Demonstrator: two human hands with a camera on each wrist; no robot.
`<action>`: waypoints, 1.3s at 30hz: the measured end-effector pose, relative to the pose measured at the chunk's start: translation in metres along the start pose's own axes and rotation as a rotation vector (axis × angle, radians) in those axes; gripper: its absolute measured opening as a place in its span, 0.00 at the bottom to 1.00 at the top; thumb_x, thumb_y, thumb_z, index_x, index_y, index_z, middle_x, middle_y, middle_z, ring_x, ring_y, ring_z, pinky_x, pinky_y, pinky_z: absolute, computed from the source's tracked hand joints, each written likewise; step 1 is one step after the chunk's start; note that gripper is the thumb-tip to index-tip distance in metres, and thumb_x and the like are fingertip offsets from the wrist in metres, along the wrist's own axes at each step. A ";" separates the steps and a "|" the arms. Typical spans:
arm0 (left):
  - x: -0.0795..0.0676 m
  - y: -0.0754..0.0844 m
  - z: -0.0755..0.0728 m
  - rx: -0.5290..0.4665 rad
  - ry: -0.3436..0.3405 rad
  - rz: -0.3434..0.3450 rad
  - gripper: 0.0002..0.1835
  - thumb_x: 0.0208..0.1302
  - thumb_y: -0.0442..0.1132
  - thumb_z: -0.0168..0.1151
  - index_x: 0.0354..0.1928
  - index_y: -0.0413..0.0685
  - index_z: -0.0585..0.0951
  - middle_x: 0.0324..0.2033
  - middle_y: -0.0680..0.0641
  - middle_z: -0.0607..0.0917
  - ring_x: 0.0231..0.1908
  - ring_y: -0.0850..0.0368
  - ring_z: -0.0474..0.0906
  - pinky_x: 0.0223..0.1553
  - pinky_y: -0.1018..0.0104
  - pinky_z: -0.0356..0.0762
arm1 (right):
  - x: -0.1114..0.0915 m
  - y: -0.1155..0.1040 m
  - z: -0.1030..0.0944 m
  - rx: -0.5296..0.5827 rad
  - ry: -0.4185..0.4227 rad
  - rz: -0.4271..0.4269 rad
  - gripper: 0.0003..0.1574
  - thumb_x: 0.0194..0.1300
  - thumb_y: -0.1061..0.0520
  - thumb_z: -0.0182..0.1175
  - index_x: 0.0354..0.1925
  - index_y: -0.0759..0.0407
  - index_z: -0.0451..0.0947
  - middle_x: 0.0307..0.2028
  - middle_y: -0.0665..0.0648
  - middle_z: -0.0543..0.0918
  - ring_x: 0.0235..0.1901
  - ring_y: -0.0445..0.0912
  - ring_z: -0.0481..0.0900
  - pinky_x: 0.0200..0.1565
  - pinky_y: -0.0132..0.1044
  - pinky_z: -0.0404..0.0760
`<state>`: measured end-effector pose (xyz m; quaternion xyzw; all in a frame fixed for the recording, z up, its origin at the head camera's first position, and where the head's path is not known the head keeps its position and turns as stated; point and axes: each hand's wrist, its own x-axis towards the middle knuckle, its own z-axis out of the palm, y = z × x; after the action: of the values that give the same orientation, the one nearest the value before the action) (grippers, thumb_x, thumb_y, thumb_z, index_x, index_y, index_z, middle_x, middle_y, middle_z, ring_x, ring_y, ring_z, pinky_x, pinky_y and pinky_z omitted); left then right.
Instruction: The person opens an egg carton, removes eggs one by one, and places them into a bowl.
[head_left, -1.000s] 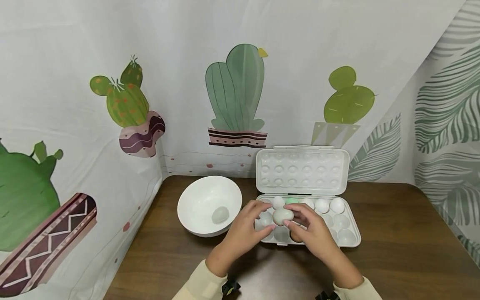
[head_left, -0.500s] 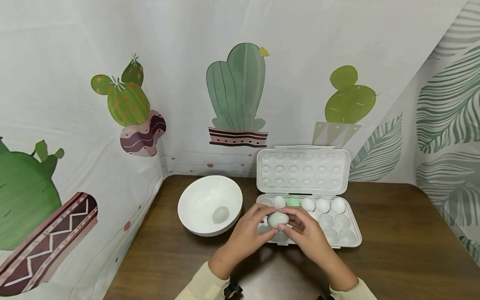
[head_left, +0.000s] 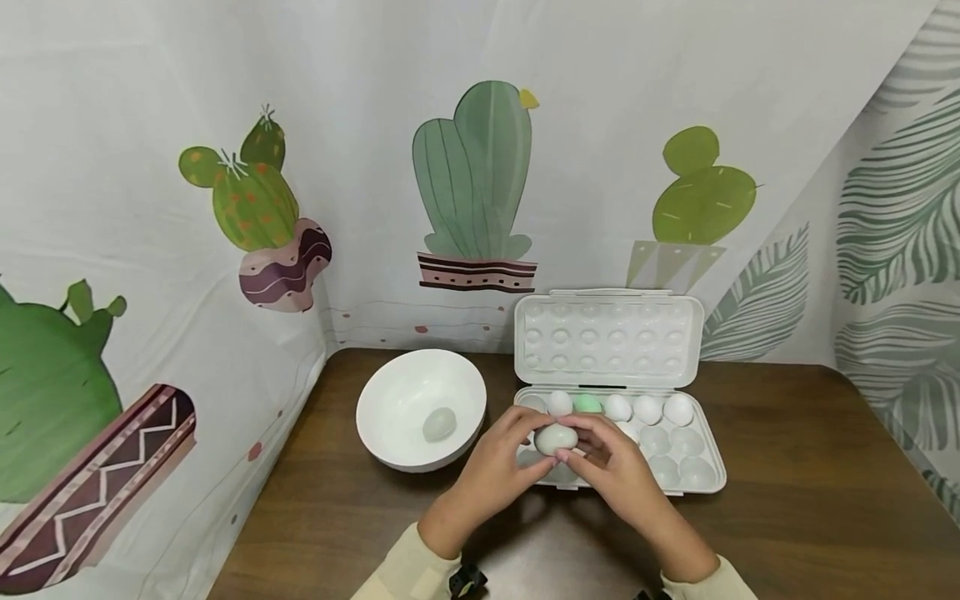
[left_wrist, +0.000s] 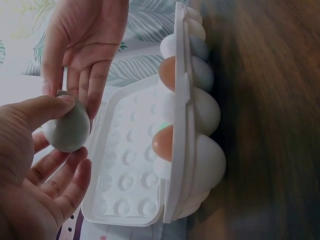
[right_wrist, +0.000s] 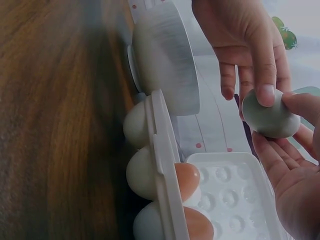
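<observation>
Above the egg carton, both hands hold one pale grey-green egg [head_left: 557,439] between them. My left hand [head_left: 491,458] pinches its left side, and in the left wrist view the thumb lies across the egg [left_wrist: 71,129]. My right hand [head_left: 618,471] pinches the right side with thumb and fingertips. Below is a white egg carton [head_left: 718,479] with its lid [head_left: 609,377] raised. White eggs [head_left: 648,409] and a light green egg [head_left: 587,403] sit in its back row. The wrist views show brown eggs [left_wrist: 167,72] in it too. My hands hide the carton's near left cups from the head view.
Left of the carton stands a white bowl [head_left: 390,408] with one grey-green egg [head_left: 439,424] inside. Everything rests on a dark wooden table [head_left: 795,467]. A cactus-print cloth [head_left: 600,67] hangs behind and to the left of it.
The egg has shifted slightly left from the right hand's fingers into the left hand's, so both now grip it. Over the last half second the hands have hardly moved.
</observation>
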<state>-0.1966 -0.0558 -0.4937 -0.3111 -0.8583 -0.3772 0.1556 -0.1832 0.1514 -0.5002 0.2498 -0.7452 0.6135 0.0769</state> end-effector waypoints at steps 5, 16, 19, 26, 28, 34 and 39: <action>0.001 -0.001 -0.003 -0.013 0.017 -0.031 0.25 0.57 0.43 0.77 0.57 0.54 0.81 0.50 0.54 0.80 0.46 0.63 0.80 0.44 0.66 0.82 | 0.000 -0.002 -0.005 -0.025 0.014 -0.008 0.25 0.64 0.66 0.67 0.59 0.62 0.77 0.55 0.62 0.79 0.53 0.36 0.83 0.52 0.34 0.85; 0.004 -0.003 -0.017 -0.022 0.051 -0.120 0.25 0.57 0.41 0.76 0.57 0.51 0.81 0.51 0.50 0.80 0.45 0.59 0.81 0.46 0.62 0.85 | 0.003 -0.002 -0.025 -0.152 0.059 -0.037 0.21 0.65 0.67 0.65 0.57 0.62 0.79 0.55 0.59 0.82 0.57 0.33 0.78 0.53 0.33 0.83; 0.004 -0.007 -0.020 -0.030 0.070 -0.147 0.25 0.58 0.40 0.75 0.58 0.51 0.80 0.52 0.51 0.80 0.45 0.60 0.80 0.47 0.62 0.85 | 0.004 0.000 -0.032 -0.171 0.074 -0.052 0.20 0.66 0.69 0.63 0.56 0.63 0.79 0.55 0.59 0.82 0.57 0.32 0.77 0.53 0.31 0.82; 0.006 -0.017 -0.033 0.016 0.113 -0.198 0.25 0.59 0.41 0.75 0.59 0.52 0.80 0.53 0.51 0.79 0.46 0.59 0.79 0.45 0.64 0.83 | 0.005 0.007 -0.048 -0.235 0.125 -0.061 0.21 0.65 0.71 0.63 0.56 0.64 0.79 0.54 0.59 0.82 0.56 0.31 0.76 0.53 0.26 0.81; 0.007 -0.020 -0.037 0.028 0.129 -0.197 0.26 0.58 0.40 0.75 0.59 0.51 0.80 0.53 0.49 0.80 0.47 0.57 0.80 0.44 0.62 0.84 | 0.006 0.007 -0.051 -0.273 0.138 -0.037 0.21 0.65 0.70 0.64 0.56 0.63 0.80 0.54 0.58 0.82 0.56 0.30 0.75 0.53 0.24 0.80; 0.007 -0.032 -0.047 0.055 0.166 -0.229 0.26 0.58 0.40 0.76 0.59 0.48 0.81 0.52 0.48 0.80 0.49 0.54 0.81 0.45 0.58 0.84 | 0.006 0.011 -0.057 -0.388 0.145 0.036 0.22 0.65 0.65 0.66 0.57 0.57 0.80 0.55 0.53 0.81 0.57 0.26 0.72 0.53 0.25 0.79; 0.007 -0.040 -0.054 0.073 0.195 -0.264 0.26 0.56 0.38 0.77 0.57 0.46 0.81 0.51 0.47 0.81 0.47 0.52 0.82 0.44 0.55 0.84 | 0.006 0.015 -0.060 -0.426 0.129 0.054 0.22 0.65 0.64 0.67 0.57 0.55 0.81 0.55 0.52 0.81 0.57 0.26 0.71 0.53 0.31 0.81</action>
<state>-0.2264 -0.1140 -0.4762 -0.1516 -0.8857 -0.3914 0.1986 -0.2069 0.2088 -0.4971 0.1679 -0.8580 0.4587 0.1590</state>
